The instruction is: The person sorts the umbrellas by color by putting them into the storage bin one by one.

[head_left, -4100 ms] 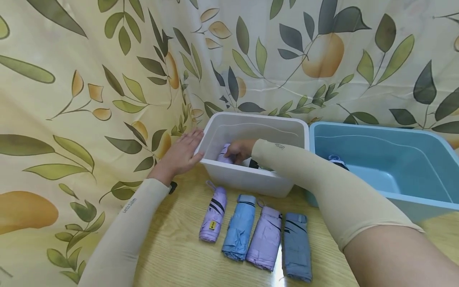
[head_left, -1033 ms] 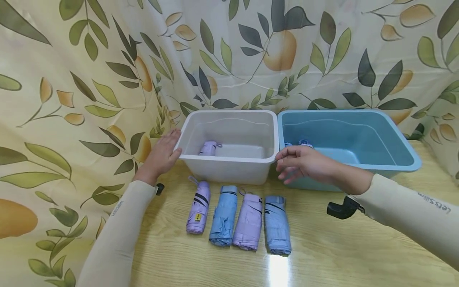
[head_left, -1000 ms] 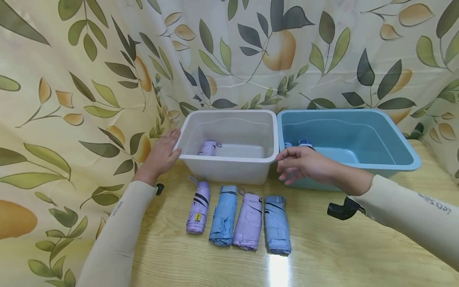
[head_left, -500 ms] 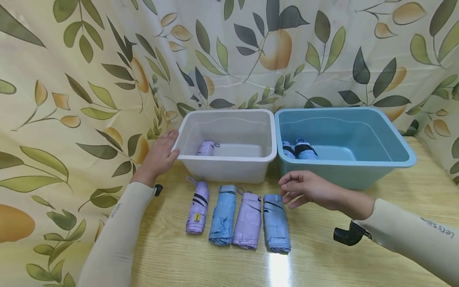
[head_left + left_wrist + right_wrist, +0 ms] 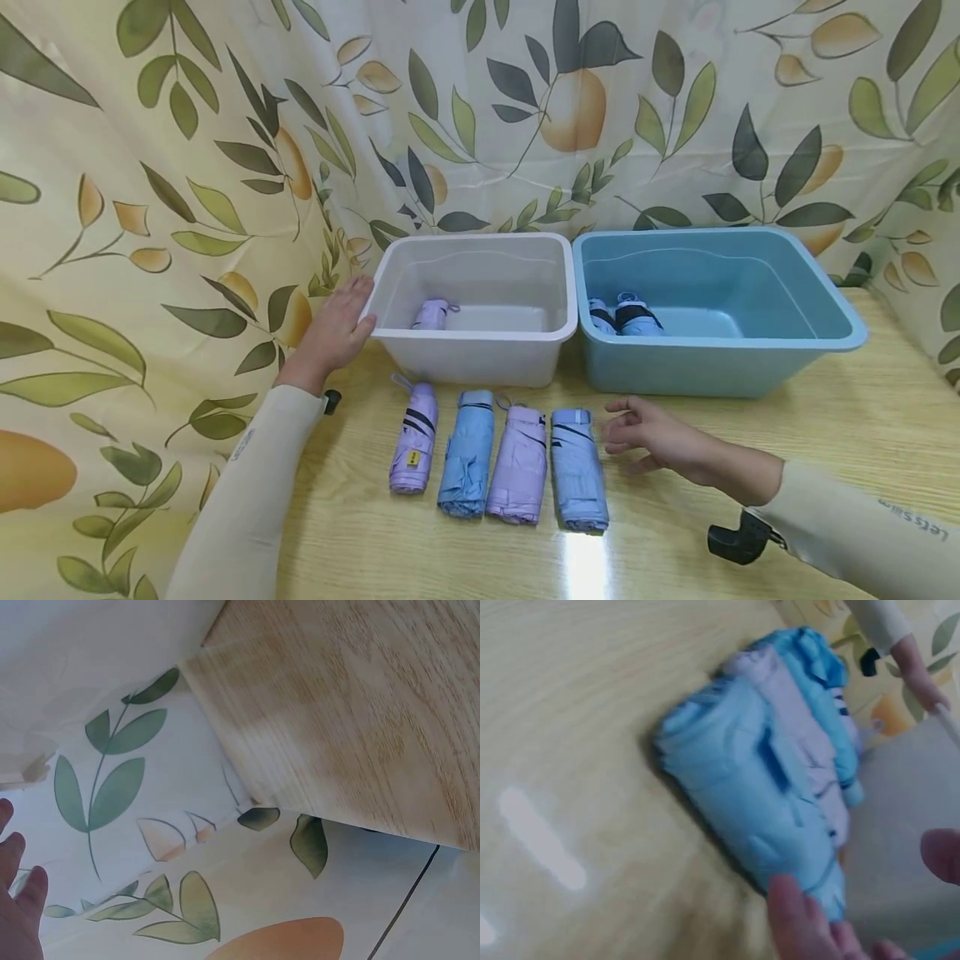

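My left hand (image 5: 333, 333) rests against the left rim of the white bin (image 5: 472, 354), fingers straight; its fingertips (image 5: 30, 892) show at the edge of the left wrist view. My right hand (image 5: 663, 437) is just over the table, right of a folded light-blue umbrella (image 5: 579, 471), fingers loosely bent and holding nothing. In the right wrist view, its fingertips overlap the top of that umbrella (image 5: 735, 772). To its left lie a folded lilac umbrella (image 5: 519, 467), a blue one (image 5: 467, 454) and a slimmer purple one (image 5: 414, 437) with a yellow tag, all side by side.
A purple umbrella (image 5: 431, 315) lies inside the white bin. Next to that bin stands a blue bin (image 5: 720, 367), holding two blue umbrellas (image 5: 637, 321) with black bands at its left end. A leaf-patterned curtain (image 5: 480, 108) hangs behind and left of the wooden table (image 5: 360, 533).
Four seconds ago my right hand was inside the white bin at a purple umbrella. Since then it has come out, and lately moved down from the bins to beside the light-blue umbrella. Left hand stays.
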`<state>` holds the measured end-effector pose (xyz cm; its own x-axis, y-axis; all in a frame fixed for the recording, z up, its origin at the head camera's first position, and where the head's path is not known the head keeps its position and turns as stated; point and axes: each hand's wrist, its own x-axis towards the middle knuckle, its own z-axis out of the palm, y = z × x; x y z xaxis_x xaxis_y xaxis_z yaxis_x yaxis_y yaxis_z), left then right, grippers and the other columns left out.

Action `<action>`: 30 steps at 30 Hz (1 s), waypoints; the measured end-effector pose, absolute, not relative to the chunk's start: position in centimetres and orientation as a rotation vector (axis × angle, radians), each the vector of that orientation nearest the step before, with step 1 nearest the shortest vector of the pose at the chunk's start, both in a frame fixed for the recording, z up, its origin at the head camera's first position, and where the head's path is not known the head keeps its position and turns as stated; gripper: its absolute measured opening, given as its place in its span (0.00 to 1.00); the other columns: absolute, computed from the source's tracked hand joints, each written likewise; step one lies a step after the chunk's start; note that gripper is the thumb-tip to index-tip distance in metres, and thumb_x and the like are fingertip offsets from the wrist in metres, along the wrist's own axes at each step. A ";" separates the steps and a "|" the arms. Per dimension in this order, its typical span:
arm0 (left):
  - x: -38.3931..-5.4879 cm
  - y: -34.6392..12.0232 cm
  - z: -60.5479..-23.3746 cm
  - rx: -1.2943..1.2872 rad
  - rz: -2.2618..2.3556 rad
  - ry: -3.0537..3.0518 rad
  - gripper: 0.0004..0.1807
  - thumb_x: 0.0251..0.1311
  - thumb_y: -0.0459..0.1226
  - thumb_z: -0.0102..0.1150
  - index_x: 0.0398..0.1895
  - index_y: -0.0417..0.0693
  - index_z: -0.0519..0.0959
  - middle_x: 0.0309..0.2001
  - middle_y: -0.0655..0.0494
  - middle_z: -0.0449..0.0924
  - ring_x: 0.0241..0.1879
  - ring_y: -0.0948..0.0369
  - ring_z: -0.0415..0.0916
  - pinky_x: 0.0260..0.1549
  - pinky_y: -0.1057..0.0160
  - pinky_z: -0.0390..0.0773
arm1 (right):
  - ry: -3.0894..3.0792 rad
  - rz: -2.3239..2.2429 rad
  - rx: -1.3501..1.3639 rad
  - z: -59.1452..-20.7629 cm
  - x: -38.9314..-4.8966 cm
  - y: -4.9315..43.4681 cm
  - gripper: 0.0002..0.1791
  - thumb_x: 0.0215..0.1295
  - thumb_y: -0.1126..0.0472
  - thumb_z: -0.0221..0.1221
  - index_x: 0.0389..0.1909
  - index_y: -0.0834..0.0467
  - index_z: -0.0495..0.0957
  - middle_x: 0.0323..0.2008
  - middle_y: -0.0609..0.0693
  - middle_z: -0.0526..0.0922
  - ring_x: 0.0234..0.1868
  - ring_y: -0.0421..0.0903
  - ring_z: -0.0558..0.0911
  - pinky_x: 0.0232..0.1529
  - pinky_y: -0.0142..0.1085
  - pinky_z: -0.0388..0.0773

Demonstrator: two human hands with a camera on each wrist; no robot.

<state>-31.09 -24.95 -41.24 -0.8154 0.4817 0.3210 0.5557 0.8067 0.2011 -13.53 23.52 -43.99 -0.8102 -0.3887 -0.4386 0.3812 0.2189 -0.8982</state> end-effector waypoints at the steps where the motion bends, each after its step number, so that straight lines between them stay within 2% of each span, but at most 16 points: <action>1: -31.1 -25.0 -41.3 -0.804 -0.416 -2.740 0.33 0.70 0.44 0.41 0.73 0.34 0.56 0.73 0.41 0.54 0.74 0.47 0.45 0.69 0.43 0.48 | 1.895 -1.640 0.010 -44.3 -13.2 23.4 0.36 0.71 0.63 0.52 0.70 0.70 0.44 0.57 0.70 0.67 0.55 0.63 0.76 0.44 0.55 0.80; 9: -31.2 -25.2 -41.6 -0.814 -0.417 -2.704 0.33 0.69 0.43 0.41 0.72 0.33 0.57 0.72 0.38 0.57 0.72 0.43 0.49 0.68 0.43 0.50 | 1.872 -1.572 0.122 -45.6 -12.2 22.4 0.43 0.68 0.59 0.58 0.72 0.66 0.41 0.58 0.68 0.66 0.50 0.59 0.78 0.39 0.53 0.82; 16: -31.2 -24.9 -41.6 -0.819 -0.419 -2.700 0.33 0.68 0.43 0.40 0.73 0.34 0.57 0.72 0.38 0.57 0.72 0.42 0.50 0.68 0.43 0.50 | 1.895 -1.599 0.164 -46.0 -12.1 21.2 0.48 0.65 0.61 0.61 0.73 0.64 0.38 0.63 0.72 0.58 0.53 0.62 0.75 0.39 0.53 0.82; 27: -31.1 -24.7 -41.6 -0.793 -0.430 -2.732 0.34 0.69 0.43 0.40 0.74 0.35 0.55 0.73 0.40 0.55 0.73 0.44 0.48 0.69 0.44 0.48 | 1.965 -1.607 0.229 -46.8 -11.8 20.1 0.52 0.60 0.61 0.66 0.73 0.63 0.39 0.59 0.69 0.59 0.49 0.59 0.76 0.37 0.55 0.82; 30: -31.1 -24.7 -41.5 -0.785 -0.431 -2.731 0.34 0.69 0.44 0.40 0.74 0.35 0.55 0.72 0.39 0.56 0.72 0.44 0.49 0.68 0.43 0.49 | 1.943 -1.616 0.265 -46.5 -12.0 19.7 0.52 0.59 0.61 0.67 0.73 0.65 0.40 0.61 0.71 0.58 0.52 0.61 0.74 0.38 0.55 0.82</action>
<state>-31.07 -24.74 -41.48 -0.8180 0.4699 0.3317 0.5492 0.8095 0.2075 -12.02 19.69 -46.48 -0.8055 -0.2138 -0.5527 0.5045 0.2420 -0.8288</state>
